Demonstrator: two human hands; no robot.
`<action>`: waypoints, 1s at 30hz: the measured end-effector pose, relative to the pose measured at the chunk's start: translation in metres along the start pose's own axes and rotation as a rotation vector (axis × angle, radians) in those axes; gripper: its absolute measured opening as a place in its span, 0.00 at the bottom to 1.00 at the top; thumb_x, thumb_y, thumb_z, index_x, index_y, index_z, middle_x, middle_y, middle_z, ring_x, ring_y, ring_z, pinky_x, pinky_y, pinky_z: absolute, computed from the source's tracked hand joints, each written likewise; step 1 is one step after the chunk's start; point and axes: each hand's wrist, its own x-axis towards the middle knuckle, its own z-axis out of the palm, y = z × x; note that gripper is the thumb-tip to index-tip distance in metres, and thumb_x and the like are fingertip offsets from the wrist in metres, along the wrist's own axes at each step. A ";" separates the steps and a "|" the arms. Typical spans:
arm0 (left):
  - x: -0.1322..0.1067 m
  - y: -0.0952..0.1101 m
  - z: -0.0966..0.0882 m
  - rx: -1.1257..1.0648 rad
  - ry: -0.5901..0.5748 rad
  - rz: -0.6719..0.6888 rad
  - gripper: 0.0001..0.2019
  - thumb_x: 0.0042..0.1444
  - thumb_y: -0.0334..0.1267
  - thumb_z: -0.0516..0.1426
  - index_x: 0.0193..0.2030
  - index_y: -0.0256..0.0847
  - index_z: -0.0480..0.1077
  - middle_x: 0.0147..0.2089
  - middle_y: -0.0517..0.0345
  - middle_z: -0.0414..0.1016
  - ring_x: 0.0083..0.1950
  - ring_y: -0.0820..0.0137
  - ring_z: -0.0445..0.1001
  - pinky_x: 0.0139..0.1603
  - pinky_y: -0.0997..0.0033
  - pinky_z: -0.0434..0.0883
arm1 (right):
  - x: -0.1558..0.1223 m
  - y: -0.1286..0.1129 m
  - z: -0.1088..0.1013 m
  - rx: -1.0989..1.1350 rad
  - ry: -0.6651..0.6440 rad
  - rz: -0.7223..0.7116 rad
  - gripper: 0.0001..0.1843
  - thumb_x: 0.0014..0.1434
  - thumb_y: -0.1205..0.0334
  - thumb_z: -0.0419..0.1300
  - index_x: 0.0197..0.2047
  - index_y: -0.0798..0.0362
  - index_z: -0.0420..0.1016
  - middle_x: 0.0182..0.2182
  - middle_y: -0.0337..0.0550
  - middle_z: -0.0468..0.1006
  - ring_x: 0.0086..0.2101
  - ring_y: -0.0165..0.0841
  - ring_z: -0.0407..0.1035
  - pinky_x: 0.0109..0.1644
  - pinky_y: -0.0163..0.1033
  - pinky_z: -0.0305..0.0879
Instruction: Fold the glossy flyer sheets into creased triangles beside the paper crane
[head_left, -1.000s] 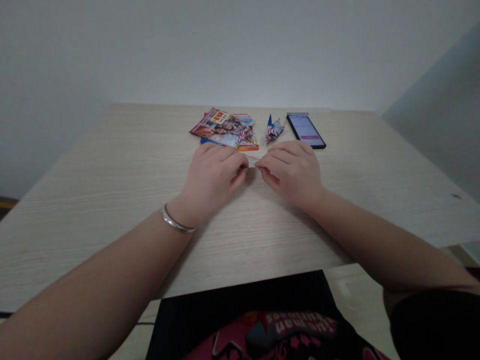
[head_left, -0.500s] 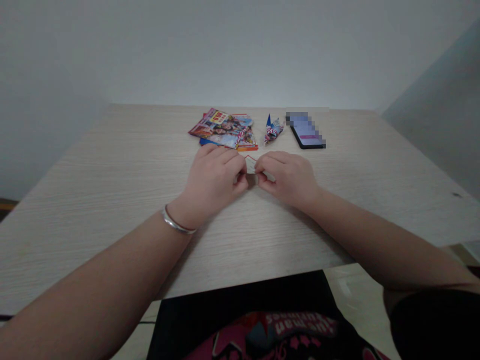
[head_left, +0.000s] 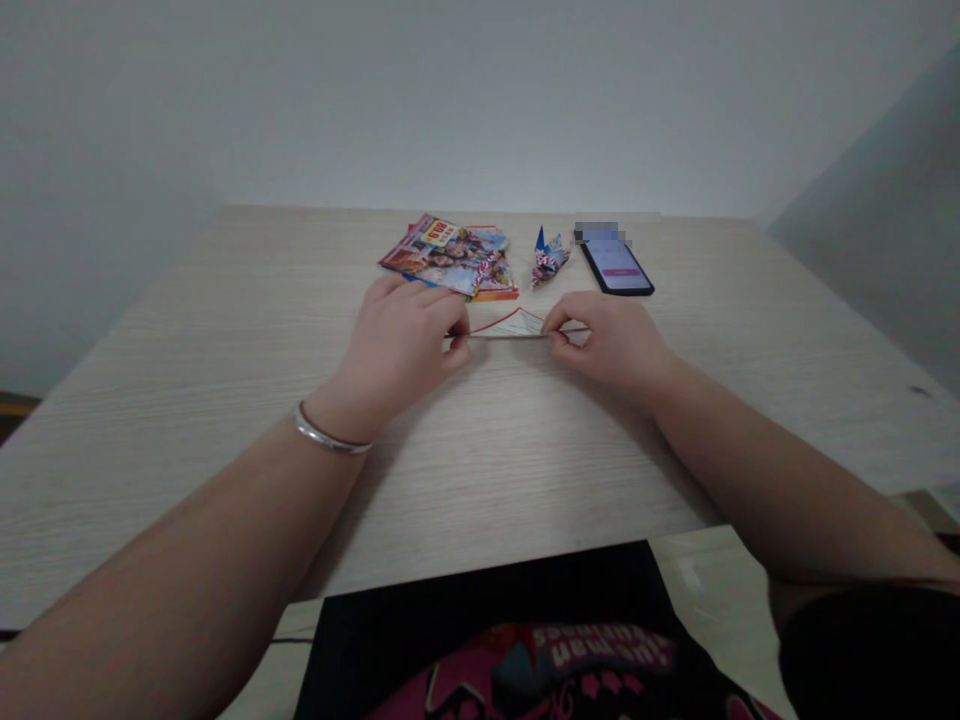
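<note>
- Left hand (head_left: 405, 335): palm down, fingers curled, thumb and forefinger pinched on the left end of the folded paper (head_left: 514, 325).
- Right hand (head_left: 611, 340): palm down, knuckles up, thumb and forefinger pinched on the right end of the paper.
- Hands apart, one at each end of the paper, level with each other.
- Left forearm: bare, runs from lower left up to the paper's left end; wrist straight.
- Right forearm: bare, runs from lower right up to the paper's right end; wrist bent slightly inward.
- Forearms converge toward the paper in a V.
</note>
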 end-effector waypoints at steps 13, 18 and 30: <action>0.004 -0.015 -0.011 0.026 -0.223 -0.199 0.08 0.58 0.36 0.56 0.38 0.41 0.77 0.42 0.51 0.83 0.47 0.56 0.80 0.51 0.60 0.69 | -0.003 0.035 -0.004 0.111 -0.070 0.035 0.06 0.56 0.61 0.59 0.35 0.50 0.78 0.39 0.46 0.86 0.40 0.42 0.79 0.46 0.47 0.72; 0.000 -0.016 0.003 -0.151 -0.254 -0.292 0.15 0.65 0.41 0.51 0.44 0.39 0.79 0.43 0.49 0.83 0.42 0.59 0.79 0.44 0.62 0.71 | 0.000 0.043 0.005 0.218 -0.163 -0.099 0.09 0.60 0.62 0.59 0.36 0.50 0.81 0.43 0.47 0.87 0.45 0.41 0.80 0.52 0.47 0.74; -0.005 -0.011 0.013 -0.163 -0.343 -0.045 0.27 0.62 0.56 0.61 0.62 0.44 0.78 0.66 0.46 0.76 0.68 0.50 0.73 0.69 0.51 0.68 | 0.006 0.040 0.020 0.180 -0.248 -0.014 0.38 0.54 0.58 0.70 0.68 0.55 0.73 0.64 0.58 0.77 0.61 0.53 0.73 0.67 0.61 0.67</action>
